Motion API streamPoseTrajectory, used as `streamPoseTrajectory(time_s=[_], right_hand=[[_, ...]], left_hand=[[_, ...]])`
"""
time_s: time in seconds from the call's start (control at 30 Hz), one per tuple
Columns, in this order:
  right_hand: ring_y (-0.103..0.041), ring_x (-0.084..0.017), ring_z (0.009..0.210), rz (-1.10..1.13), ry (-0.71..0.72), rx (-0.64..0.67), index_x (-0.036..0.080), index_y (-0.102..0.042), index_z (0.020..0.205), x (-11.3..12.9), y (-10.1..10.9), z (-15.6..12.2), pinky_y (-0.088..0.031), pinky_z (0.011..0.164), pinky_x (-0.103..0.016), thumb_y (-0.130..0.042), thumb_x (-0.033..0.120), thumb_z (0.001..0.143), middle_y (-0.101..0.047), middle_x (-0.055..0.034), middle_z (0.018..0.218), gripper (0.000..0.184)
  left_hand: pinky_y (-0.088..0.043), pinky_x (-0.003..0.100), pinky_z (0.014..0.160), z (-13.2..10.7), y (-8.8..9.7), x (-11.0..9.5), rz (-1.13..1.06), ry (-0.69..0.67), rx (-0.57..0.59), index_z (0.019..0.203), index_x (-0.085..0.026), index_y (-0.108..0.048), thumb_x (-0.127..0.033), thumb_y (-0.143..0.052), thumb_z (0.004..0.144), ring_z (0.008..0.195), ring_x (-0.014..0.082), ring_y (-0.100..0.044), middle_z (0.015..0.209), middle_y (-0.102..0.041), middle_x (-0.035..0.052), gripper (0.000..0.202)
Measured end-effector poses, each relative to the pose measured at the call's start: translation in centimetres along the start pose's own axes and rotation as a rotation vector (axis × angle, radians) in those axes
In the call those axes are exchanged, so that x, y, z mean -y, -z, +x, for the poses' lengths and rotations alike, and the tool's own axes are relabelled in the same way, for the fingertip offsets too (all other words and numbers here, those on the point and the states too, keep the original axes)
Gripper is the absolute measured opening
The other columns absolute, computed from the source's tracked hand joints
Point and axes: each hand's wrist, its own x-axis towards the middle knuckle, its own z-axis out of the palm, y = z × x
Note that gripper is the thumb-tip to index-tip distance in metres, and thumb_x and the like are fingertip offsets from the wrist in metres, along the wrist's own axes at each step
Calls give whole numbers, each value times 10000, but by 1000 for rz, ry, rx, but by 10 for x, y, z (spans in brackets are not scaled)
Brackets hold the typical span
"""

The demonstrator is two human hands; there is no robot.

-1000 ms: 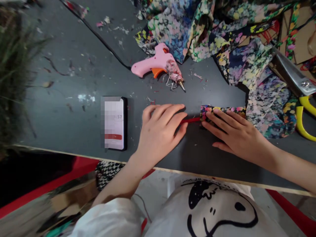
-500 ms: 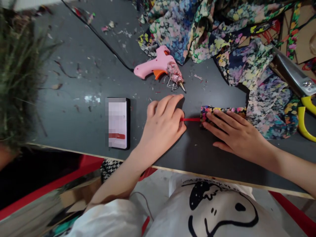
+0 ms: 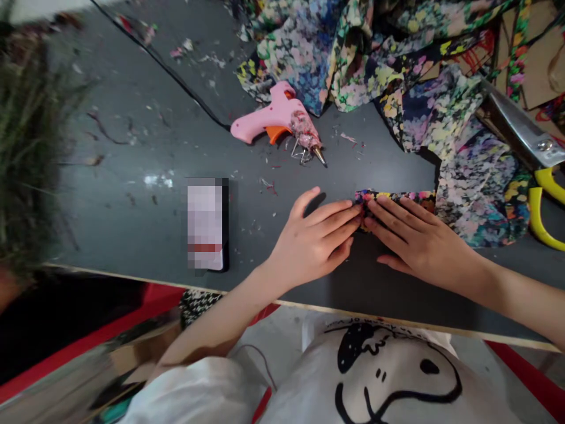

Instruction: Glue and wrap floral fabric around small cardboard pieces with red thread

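Note:
A narrow folded strip of floral fabric point(image 3: 421, 197) lies flat on the dark tabletop. My right hand point(image 3: 408, 232) rests palm down along it, fingers stretched out, covering much of its front side. My left hand point(image 3: 320, 238) reaches the strip's left end with its fingers extended and its little finger spread away. Their fingertips touch the fabric right beside those of my right hand. The red cord is out of sight, and whether it lies under my left fingers I cannot tell.
A pink glue gun point(image 3: 276, 121) with a black cable lies beyond my left hand. A phone point(image 3: 205, 224) is to the left. Crumpled floral fabric point(image 3: 304, 53) spreads across the back right, near yellow-handled scissors point(image 3: 541, 147). Dried grass point(image 3: 26, 147) fills the left edge.
My left hand has let go of the red cord at the strip's left end and moved right, its fingers straightening onto the fabric. My right hand stays on the strip.

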Motion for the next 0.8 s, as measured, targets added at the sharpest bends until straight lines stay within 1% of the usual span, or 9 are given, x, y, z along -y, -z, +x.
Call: streamPoseTrajectory(time_s=[0.07,0.2,0.3,0.43,0.5,0.6,0.67,0.8], right_hand=[[-459,-286,1308,-6,1,0,49,-502,1319,0,0,0,-416,1062,-436,-494,347,918,-479,-161,1409,500],[-447,-273,1318,0,-8,10,52,-484,1336,0,1,0,-410,1068,-428,-500,346,915,-463,-160,1423,514],[-462,-263,1306,16,-27,32,67,-515,1314,1,4,2,-418,1060,-417,-503,341,913,-488,-155,1406,486],[-471,-278,1296,34,-41,48,95,-534,1299,0,7,5,-429,1045,-430,-537,356,892,-515,-152,1384,484],[-466,-283,1300,59,-37,50,94,-530,1301,-2,7,5,-427,1047,-438,-535,352,893,-511,-155,1387,483],[-465,-267,1302,102,-27,43,87,-532,1294,-3,10,4,-428,1050,-436,-512,310,907,-512,-160,1386,447],[-490,-258,1278,91,-35,23,82,-557,1263,-2,14,3,-435,1046,-430,-514,269,904,-541,-160,1357,407],[-548,-266,1208,18,-61,8,67,-597,1202,3,25,-1,-485,996,-407,-528,234,893,-592,-157,1297,358]], left_hand=[[-383,503,1067,0,0,-1,40,-31,-4,1079,-210,-629,-193,-505,879,1067,188,-642,1134,-707,12,236],[-392,482,1086,3,2,-4,89,-27,-23,1090,-207,-611,-187,-505,892,1071,169,-636,1142,-704,-9,226],[-418,478,1069,6,1,-4,73,-30,-59,1086,-179,-608,-165,-524,874,1047,177,-649,1119,-713,14,228],[-412,478,1078,7,-5,-2,33,-4,-41,1224,-117,-532,-109,-477,859,1151,203,-607,1191,-676,94,369],[-387,465,1102,7,-7,-2,37,-4,-17,1302,-102,-470,-79,-458,848,1198,199,-578,1218,-659,111,455],[-349,457,1129,6,-7,-3,48,-7,18,1371,-113,-412,-82,-461,841,1229,202,-552,1250,-639,114,533],[-338,462,1134,5,-7,-4,49,-9,44,1376,-115,-414,-102,-468,848,1233,207,-546,1285,-615,112,530],[-349,474,1123,5,-5,-7,85,-5,59,1309,-119,-497,-141,-472,874,1209,213,-562,1325,-584,88,437]])
